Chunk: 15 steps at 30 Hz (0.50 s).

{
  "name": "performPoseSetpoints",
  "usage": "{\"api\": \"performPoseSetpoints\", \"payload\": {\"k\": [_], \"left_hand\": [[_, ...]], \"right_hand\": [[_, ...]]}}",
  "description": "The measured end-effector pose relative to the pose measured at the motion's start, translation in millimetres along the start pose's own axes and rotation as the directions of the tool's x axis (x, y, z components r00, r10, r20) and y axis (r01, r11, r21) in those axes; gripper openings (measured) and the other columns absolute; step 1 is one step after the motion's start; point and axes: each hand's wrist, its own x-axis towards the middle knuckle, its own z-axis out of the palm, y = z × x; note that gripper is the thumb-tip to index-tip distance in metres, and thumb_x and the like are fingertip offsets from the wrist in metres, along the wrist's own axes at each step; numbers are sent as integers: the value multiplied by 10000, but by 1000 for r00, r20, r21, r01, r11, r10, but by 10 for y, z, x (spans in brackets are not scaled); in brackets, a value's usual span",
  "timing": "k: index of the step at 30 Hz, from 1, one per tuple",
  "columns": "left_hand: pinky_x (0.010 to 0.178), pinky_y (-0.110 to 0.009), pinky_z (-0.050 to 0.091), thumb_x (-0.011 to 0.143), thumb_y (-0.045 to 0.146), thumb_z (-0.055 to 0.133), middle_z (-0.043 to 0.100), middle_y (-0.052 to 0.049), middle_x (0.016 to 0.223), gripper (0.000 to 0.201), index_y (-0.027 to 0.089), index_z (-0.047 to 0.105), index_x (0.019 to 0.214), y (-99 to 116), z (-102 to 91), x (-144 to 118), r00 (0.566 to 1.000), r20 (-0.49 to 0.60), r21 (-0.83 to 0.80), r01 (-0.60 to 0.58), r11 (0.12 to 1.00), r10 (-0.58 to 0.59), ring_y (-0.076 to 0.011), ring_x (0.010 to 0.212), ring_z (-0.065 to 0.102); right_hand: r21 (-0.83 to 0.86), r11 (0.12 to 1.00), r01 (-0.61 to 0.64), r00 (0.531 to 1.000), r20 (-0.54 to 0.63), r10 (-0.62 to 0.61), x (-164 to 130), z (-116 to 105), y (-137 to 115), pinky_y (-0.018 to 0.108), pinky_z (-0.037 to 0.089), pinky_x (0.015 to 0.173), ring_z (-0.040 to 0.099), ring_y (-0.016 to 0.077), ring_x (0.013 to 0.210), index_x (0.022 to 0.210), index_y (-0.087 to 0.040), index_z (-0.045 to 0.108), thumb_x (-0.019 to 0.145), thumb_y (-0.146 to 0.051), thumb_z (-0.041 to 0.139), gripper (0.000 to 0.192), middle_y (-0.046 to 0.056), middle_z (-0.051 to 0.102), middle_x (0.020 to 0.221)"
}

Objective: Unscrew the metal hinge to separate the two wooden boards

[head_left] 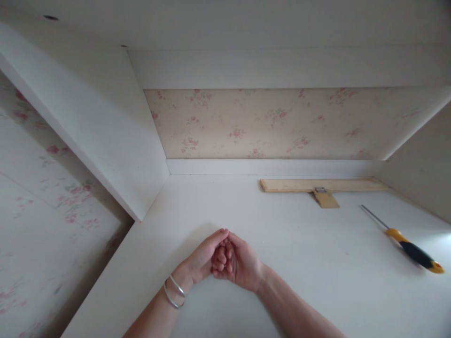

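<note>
Wooden strip (292, 186) lay at the far right of a white surface (197, 202). At left, a left hand with silver bangles (171, 299) curled closed against an equally folded right hand (246, 265); whether either held anything inside could not be told. The strip's long axis ran left to right, its hinged flap (328, 199) pointing near. Farther right, a screwdriver (412, 251) pointed far left.
</note>
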Motion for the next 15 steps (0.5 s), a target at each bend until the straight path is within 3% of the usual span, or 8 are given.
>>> {"api": "performPoseSetpoints", "payload": {"k": [6,9,11,12,15], "left_hand": [[439,-197,360,794,639,430,537,-20,477,548,124,579,684,28,70,-53,999,-9,-8,-46,999,46,-112,442,518],[504,-233,428,790,611,470,582,-20,623,470,161,576,873,47,167,-90,998,32,-51,-49,997,51,-129,519,556],[548,-253,457,790,546,525,595,-10,773,377,221,527,980,64,234,-86,994,42,-38,-97,995,99,-124,580,572],[573,-264,469,790,511,547,588,-7,846,344,244,504,1001,75,260,-63,991,31,-2,-132,991,132,-119,613,578],[637,-288,481,796,477,543,559,-24,962,305,219,494,951,139,304,126,973,-66,242,-199,950,221,-116,677,580]], "right_hand": [[-70,997,-20,1000,-15,19,-68,68,-36,287,453,689,526,108,568,618,-93,592,824,-677,322,675,44,549,570],[-185,982,35,994,-100,-54,-268,154,-76,323,463,698,568,119,619,836,-123,617,828,-621,408,540,34,597,707],[-354,929,107,975,-146,-167,-511,185,-125,351,467,706,589,123,651,1088,-226,554,819,-513,526,395,15,623,874],[-462,878,129,962,-158,-225,-664,179,-160,356,464,732,596,125,690,1181,-270,499,804,-454,580,427,17,622,954],[-667,733,135,903,-221,-368,-1216,25,-314,367,453,798,592,155,779,1157,-249,518,774,-440,618,440,39,607,990]]}}
